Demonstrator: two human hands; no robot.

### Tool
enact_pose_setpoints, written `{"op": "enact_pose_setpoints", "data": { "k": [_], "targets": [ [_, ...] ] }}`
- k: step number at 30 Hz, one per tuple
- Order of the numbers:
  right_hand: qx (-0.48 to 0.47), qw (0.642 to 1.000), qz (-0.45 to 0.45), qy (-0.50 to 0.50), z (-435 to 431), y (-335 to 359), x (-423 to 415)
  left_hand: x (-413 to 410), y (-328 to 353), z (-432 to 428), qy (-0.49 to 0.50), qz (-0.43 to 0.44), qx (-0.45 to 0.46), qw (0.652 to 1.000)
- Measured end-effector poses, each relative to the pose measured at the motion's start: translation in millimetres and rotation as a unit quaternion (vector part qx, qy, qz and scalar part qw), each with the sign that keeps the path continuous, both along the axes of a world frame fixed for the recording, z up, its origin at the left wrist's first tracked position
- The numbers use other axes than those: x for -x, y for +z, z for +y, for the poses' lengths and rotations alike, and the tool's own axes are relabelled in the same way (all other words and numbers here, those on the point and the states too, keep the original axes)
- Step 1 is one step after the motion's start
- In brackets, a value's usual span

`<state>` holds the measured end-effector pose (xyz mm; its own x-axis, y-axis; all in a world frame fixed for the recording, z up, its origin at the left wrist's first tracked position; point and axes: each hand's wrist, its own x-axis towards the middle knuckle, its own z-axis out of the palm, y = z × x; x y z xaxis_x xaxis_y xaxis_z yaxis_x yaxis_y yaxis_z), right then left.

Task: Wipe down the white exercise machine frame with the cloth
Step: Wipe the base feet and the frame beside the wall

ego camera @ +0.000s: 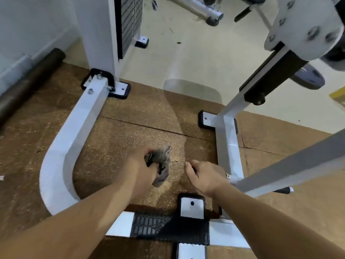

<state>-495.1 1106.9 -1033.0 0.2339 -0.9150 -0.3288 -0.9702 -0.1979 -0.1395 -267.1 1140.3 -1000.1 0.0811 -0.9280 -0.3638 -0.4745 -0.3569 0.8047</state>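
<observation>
left hand (141, 170): fingers curled round the bunched dark cloth (162, 165), tips hidden.
cloth: mid-view over the brown mat (121, 139); contact unclear.
frame (61, 146): curved white tube at 9 o'clock of cloth, apart.
right hand (204, 177): 3 o'clock of cloth; fingers bent under, grip can't be told.

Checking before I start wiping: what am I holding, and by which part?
The left hand grips the dark cloth bunched at its middle; the right hand looks empty.
</observation>
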Motion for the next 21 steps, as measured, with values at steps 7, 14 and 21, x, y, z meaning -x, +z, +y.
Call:
{"op": "enact_pose_setpoints", "data": {
  "k": [7,14,21],
  "targets": [
    [0.161,0.979,-0.016,0.127,-2,-39,16,18,-6,-34,-0.074,-0.192,0.025,0.978],
    [0.150,0.983,-0.032,0.104,-6,-38,15,34,7,-58,-0.163,-0.218,0.029,0.962],
    [0.053,0.996,-0.066,0.009,-8,-14,10,16,8,-82,-0.214,-0.208,0.014,0.954]
  ]
}}
